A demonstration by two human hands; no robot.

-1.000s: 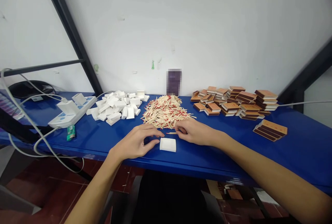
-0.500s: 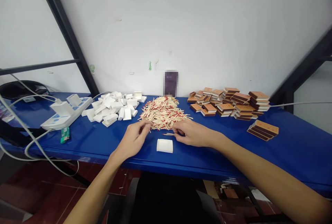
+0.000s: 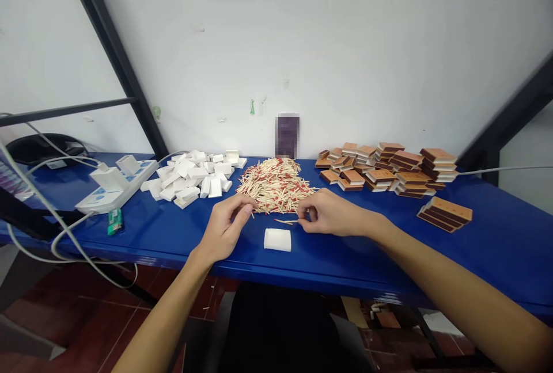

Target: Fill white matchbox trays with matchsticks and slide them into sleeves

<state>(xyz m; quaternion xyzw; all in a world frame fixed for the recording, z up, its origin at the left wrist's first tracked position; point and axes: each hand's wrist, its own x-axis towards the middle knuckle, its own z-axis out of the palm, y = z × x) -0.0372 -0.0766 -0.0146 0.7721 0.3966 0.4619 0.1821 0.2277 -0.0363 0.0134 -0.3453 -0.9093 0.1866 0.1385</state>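
Note:
A heap of loose red-tipped matchsticks (image 3: pixel 276 186) lies on the blue table. At its near left edge is my left hand (image 3: pixel 227 226), thumb and fingers curled together; whatever they hold is too small to make out. My right hand (image 3: pixel 328 213), at the near right edge of the heap, pinches the plain ends of a few matches (image 3: pixel 285 221), whose heads point left. Between my hands and closer to me rests a white matchbox tray (image 3: pixel 277 239), which neither hand touches.
White matchbox trays (image 3: pixel 194 174) are piled left of the heap. Brown matchboxes (image 3: pixel 380 168) stand in stacks at the right, with another group (image 3: pixel 444 214) nearer. A power strip (image 3: pixel 116 189) with cables and a small green packet (image 3: pixel 115 221) lie at the left.
My right hand has moved slightly right and its thumb and finger now close at the ends of the few matches. The left hand stays by the heap. The view has shifted a little.

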